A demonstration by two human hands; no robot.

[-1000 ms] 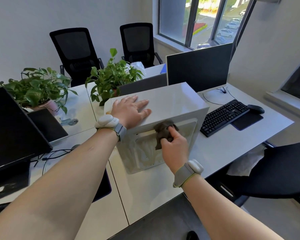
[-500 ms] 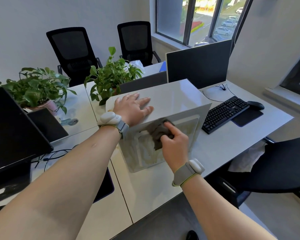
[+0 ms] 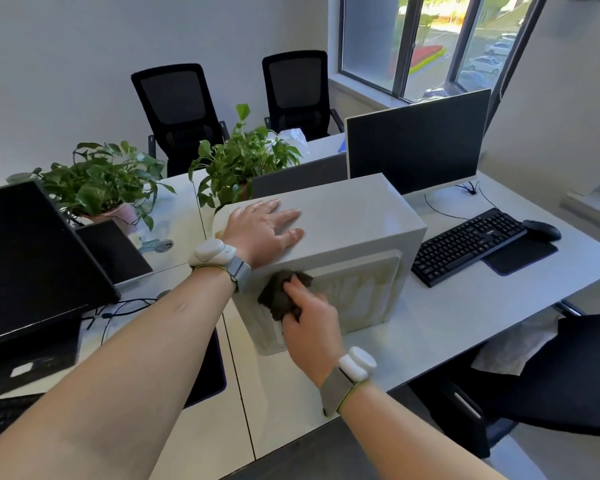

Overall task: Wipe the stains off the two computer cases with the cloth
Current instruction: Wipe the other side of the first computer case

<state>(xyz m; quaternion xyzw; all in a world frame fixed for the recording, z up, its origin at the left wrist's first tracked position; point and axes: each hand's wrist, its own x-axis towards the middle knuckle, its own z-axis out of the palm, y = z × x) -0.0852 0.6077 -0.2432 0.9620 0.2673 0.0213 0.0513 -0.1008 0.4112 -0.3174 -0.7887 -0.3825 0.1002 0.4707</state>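
Gripping the dark cloth (image 3: 280, 296), my right hand (image 3: 311, 328) presses it, fingers curled, against the near face of the white computer case (image 3: 343, 216), now at its upper left corner. My left hand (image 3: 261, 227) lies flat and open on the case top, steadying it. That case stands on the white surface (image 3: 465, 306), the black keyboard (image 3: 466, 244) just to its right. The cloth has slid leftward across the panel, so I judge yellowish streaks on the right still need a pass; I see no second case.

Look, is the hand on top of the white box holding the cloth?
No, the left hand lies flat on the computer case, while the right hand holds the cloth against its side.
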